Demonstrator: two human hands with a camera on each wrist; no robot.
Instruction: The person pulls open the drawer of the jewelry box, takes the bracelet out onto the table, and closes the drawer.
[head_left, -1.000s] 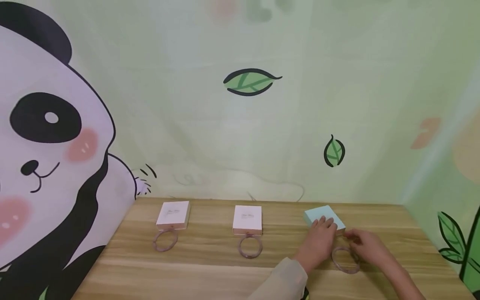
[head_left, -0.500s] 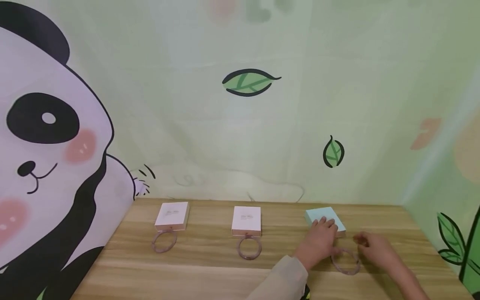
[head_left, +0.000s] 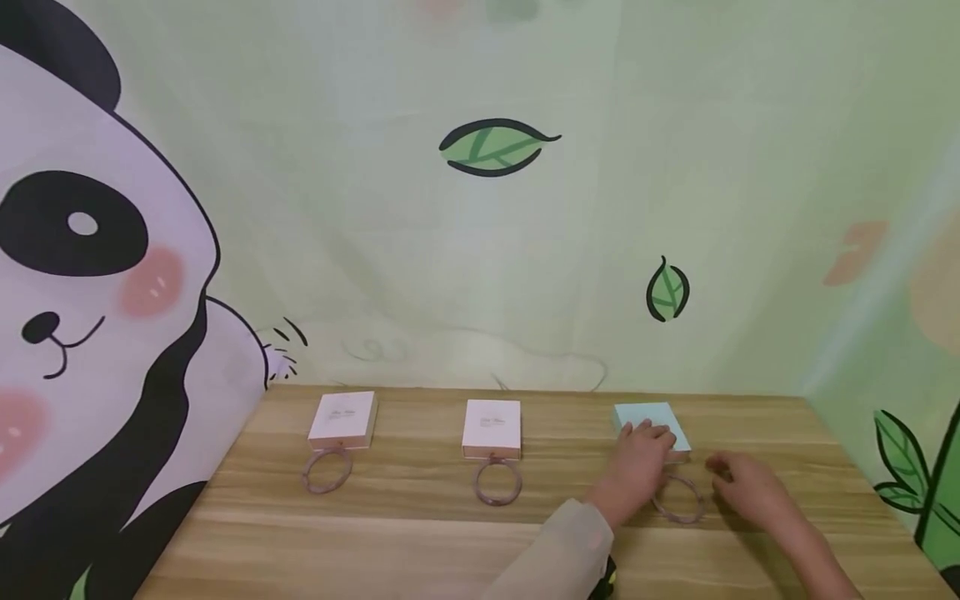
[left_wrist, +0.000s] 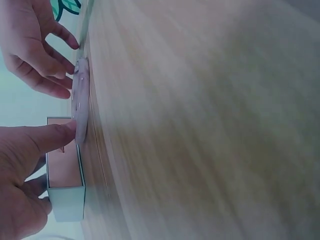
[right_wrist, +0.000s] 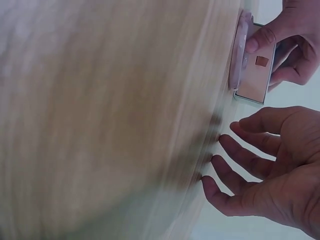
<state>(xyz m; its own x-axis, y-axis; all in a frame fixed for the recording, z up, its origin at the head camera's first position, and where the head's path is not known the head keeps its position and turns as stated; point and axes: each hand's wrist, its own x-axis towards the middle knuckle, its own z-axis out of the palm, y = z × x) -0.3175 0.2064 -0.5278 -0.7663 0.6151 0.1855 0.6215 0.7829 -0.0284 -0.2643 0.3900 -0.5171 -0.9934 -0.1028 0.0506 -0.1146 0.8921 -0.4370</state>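
Observation:
A light-blue box (head_left: 654, 413) with a pink front face lies at the right end of a row. My left hand (head_left: 633, 467) rests its fingers on the top of this box. Its thumb, stretched out in the left wrist view, touches a pale purple bangle (left_wrist: 81, 100) lying flat in front of the box. To the right of the bangle (head_left: 684, 521), my right hand (head_left: 750, 487) holds nothing. Its fingers are loosely bent, with their tips at the tabletop in the right wrist view. The left hand covers part of the box and bangle.
Two pale pink boxes (head_left: 342, 420) with small print lie to the left on the wooden table (head_left: 405, 550), the other being the middle box (head_left: 491, 427). A bangle lies before each, the left bangle (head_left: 327, 490) and the middle bangle (head_left: 498, 503). A panda-printed backdrop (head_left: 375, 208) stands behind.
My right hand has drawn back rightward from the box's front corner. The blue box has turned slightly straighter, and its bangle has shifted a little left, closer to the box. My left hand stays on the box.

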